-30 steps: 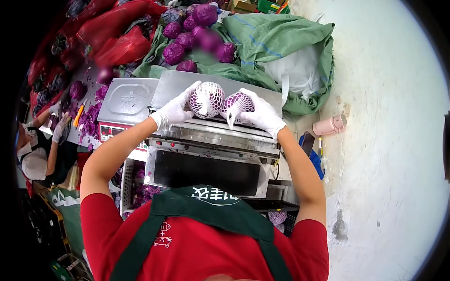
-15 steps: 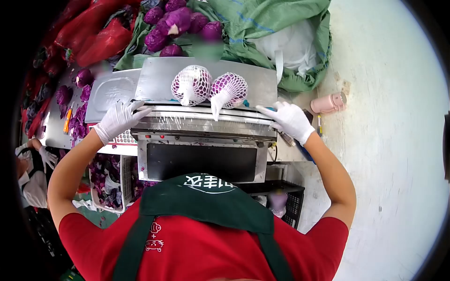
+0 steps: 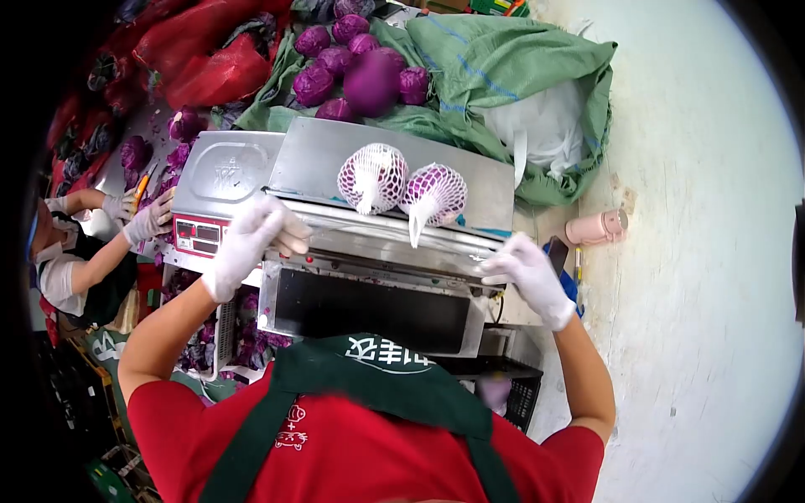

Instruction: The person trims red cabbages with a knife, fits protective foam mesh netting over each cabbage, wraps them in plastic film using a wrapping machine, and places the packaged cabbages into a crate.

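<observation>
My left hand (image 3: pixel 256 243), in a white glove, has its fingers curled closed at the left end of the film wrapping machine (image 3: pixel 373 310). At the right end, my gloved right hand (image 3: pixel 530 278) pinches with thumb and fingertips. Clear plastic film (image 3: pixel 394 241) runs between them along the roller bar; its edges in my fingers are hard to see. Just beyond the bar, two red cabbages sit on the metal top plate (image 3: pixel 310 159), a left one (image 3: pixel 371 178) and a right one (image 3: pixel 434 194), each in a white foam net with its gathered end toward me.
A scale (image 3: pixel 226 180) with a red display panel adjoins the machine on the left. Bare red cabbages (image 3: pixel 335 60) lie behind, beside a green woven sack (image 3: pixel 478 59). A co-worker's gloved hands (image 3: pixel 149 220) are at an orange-handled knife (image 3: pixel 141 191). A pink bottle (image 3: pixel 597 226) lies right.
My hands have come off the bar's ends toward me, and their fingers have closed. The view has shifted, and the co-worker's hands have moved up to the table by the knife.
</observation>
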The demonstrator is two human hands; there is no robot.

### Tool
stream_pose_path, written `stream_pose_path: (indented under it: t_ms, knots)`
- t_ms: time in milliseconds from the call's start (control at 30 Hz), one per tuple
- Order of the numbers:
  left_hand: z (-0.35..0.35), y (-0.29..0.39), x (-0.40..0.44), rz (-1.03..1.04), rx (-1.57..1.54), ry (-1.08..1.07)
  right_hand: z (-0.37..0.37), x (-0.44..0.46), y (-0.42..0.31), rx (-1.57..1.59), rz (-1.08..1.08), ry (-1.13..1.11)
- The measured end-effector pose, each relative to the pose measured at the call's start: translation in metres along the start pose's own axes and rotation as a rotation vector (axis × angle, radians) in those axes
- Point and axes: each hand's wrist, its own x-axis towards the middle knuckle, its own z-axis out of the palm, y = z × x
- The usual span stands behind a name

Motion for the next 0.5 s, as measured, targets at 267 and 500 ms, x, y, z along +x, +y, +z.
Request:
stream_pose_path:
  t_ms: [267, 500]
  knots:
    - [-0.027, 0.037, 0.123, 1.288, 1.499, 0.031, -0.022, 0.084, -0.025, -0.886, -0.702, 0.108]
    - [0.005, -0.055, 0.182, 0.795, 0.854, -0.214, -0.023, 0.156, 0.037, -0.829, -0.754, -0.141]
